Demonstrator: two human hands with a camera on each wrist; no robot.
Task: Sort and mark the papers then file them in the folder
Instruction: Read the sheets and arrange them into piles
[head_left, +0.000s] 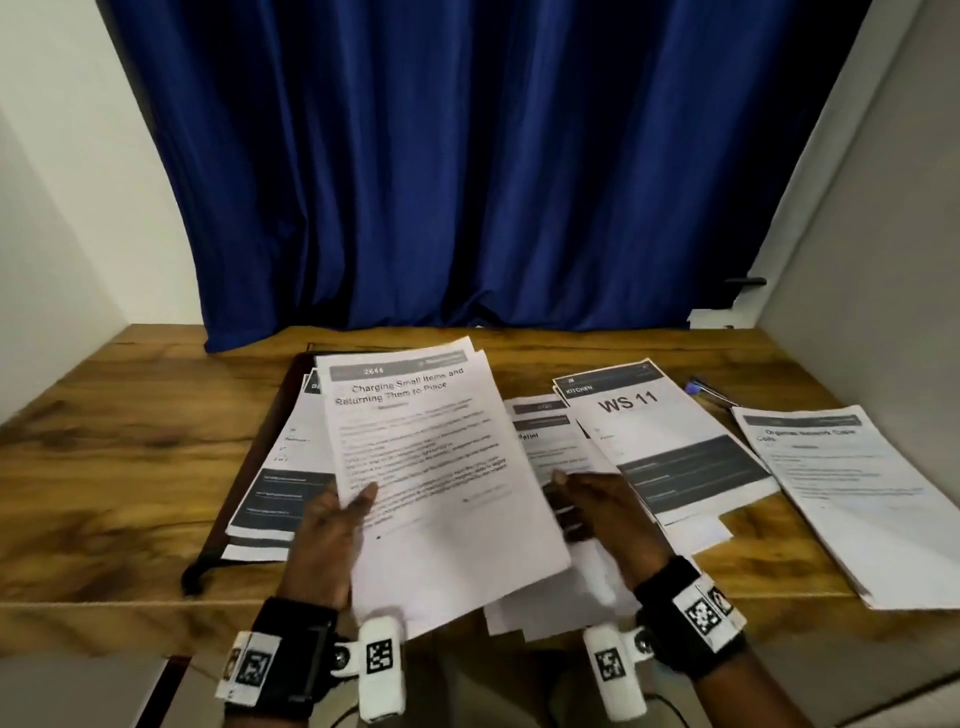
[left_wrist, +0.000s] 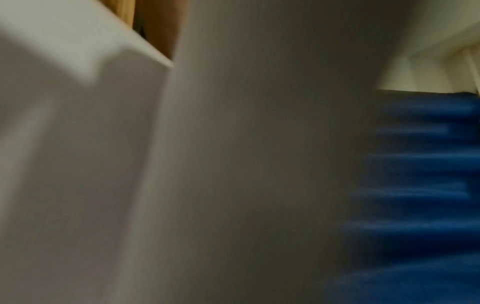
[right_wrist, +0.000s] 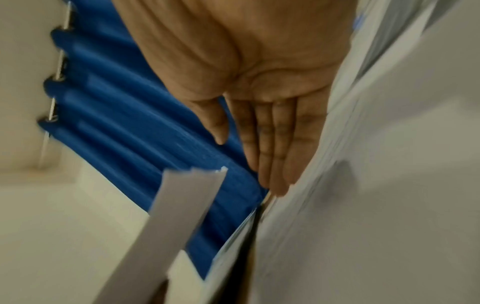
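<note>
Head view: papers (head_left: 670, 441) strewn on wooden table (head_left: 130, 441), blue curtain (head_left: 467, 156) behind.

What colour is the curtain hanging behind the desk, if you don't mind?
The curtain is deep blue, shown best in the head view.

A wooden table (head_left: 130, 415) bears a dark folder (head_left: 244, 478) at left. Paper piles (head_left: 857, 488) (some overlapping) and a pen (head_left: 709, 391) lie right.
</note>
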